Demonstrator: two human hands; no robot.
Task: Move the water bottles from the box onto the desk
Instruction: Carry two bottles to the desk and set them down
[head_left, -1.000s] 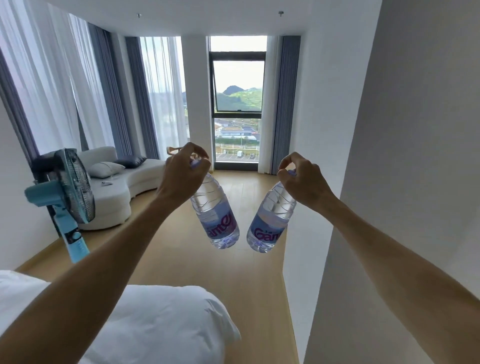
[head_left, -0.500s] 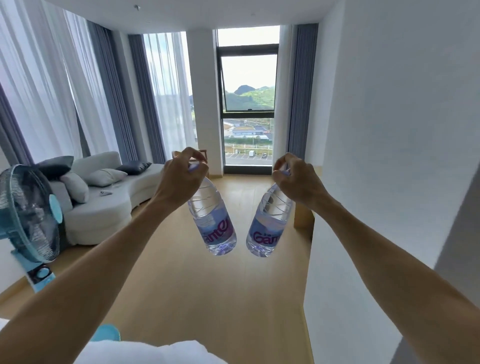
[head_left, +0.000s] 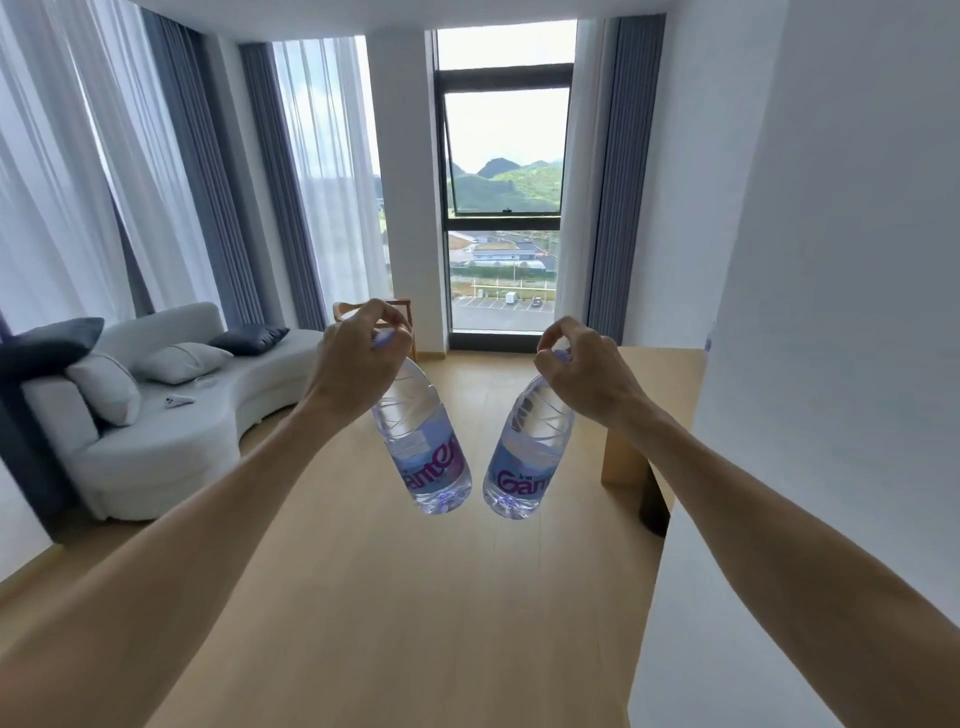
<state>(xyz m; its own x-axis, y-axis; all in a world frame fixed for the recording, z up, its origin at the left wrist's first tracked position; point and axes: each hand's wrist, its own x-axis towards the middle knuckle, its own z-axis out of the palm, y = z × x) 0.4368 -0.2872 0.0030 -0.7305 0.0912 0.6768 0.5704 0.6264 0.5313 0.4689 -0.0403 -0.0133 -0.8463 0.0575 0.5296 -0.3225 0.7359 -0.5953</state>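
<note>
Left arm: stretched forward from the lower left, forearm bare, wrist bent down, the left hand (head_left: 358, 364) raised at mid-height over the wooden floor (head_left: 363, 597).
Right arm: stretched forward from the lower right, mirroring the other, the right hand (head_left: 584, 371) at about the same height.
Left fingers: curled tight round the cap and neck of the left bottle (head_left: 423, 441); thumb and forefinger meet above the cap.
Right fingers: curled the same way round the cap of the right bottle (head_left: 530, 447), gripping it from above.
Bottles: both clear, with a bluish label and purple lettering; each hangs from its cap and tilts inward, so the bases come near each other without touching. Both are in the air above the floor, not on any surface.
Surface: a light wooden desk (head_left: 657, 374) shows on the right, its near left corner just beyond the right hand, partly hidden behind the white wall (head_left: 831, 312).
Change from earlier: the blue fan and the white bedding at the lower left have left the view; the window (head_left: 501, 208) and the sofa (head_left: 171, 415) appear larger and nearer; much more of the desk top now shows past the wall. The hands hold the bottles in the same grip as before.
Room: grey and sheer curtains line the left wall; cushions lie on the sofa.
</note>
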